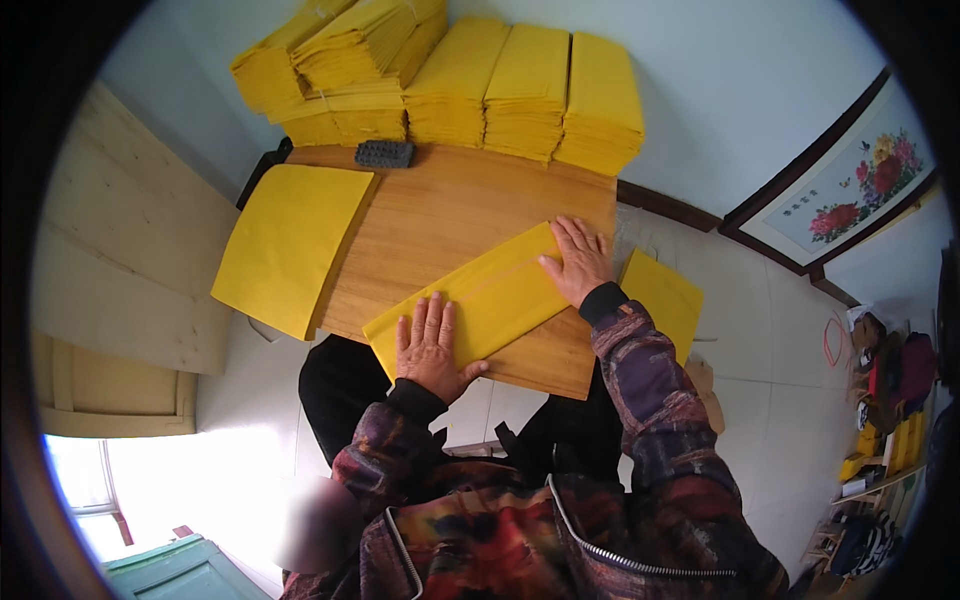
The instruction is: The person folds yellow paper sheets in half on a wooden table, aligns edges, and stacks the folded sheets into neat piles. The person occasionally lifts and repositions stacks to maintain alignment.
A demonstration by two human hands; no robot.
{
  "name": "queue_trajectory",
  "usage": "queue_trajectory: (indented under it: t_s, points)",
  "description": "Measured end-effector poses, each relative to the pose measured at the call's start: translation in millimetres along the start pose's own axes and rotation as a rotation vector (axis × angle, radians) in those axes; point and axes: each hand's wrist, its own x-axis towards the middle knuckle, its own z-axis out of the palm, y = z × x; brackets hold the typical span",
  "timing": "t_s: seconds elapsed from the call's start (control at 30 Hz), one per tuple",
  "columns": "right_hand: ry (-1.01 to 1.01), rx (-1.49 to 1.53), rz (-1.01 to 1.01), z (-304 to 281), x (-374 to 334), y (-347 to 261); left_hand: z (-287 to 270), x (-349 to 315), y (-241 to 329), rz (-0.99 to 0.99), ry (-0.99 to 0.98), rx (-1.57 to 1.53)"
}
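A long folded stack of yellow paper (490,292) lies slantwise across the near part of the wooden table (450,200). My left hand (428,345) rests flat on its near left end, fingers spread and thumb out to the side. On its far right end lies my right hand (580,262), palm down with the fingers stretched out. Neither hand grips anything. The undersides of both hands are hidden.
A flat stack of yellow sheets (290,245) overhangs the table's left edge. Several folded yellow bundles (540,85) line the back, beside a dark grey block (385,154). More yellow paper (665,300) sits beyond the right edge. A framed flower picture (850,180) leans by the right wall.
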Motion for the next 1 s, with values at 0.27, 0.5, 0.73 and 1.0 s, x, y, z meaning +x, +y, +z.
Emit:
queue_trajectory:
  t_s: [0.27, 0.5, 0.73, 1.0]
  points:
    - [0.246, 0.219, 0.249, -16, -60, -9, -3, 14, -30, 0.149, -0.010, 0.057]
    - [0.249, 0.138, -0.182, -18, -78, -99, -24, 42, -35, 0.142, -0.067, 0.056]
    - [0.035, -0.023, -0.072, 3, -26, -98, 9, 58, 32, -0.019, 0.035, -0.141]
    - [0.027, -0.105, -0.076, 14, -29, -78, 6, 33, -19, -0.208, 0.099, -0.063]
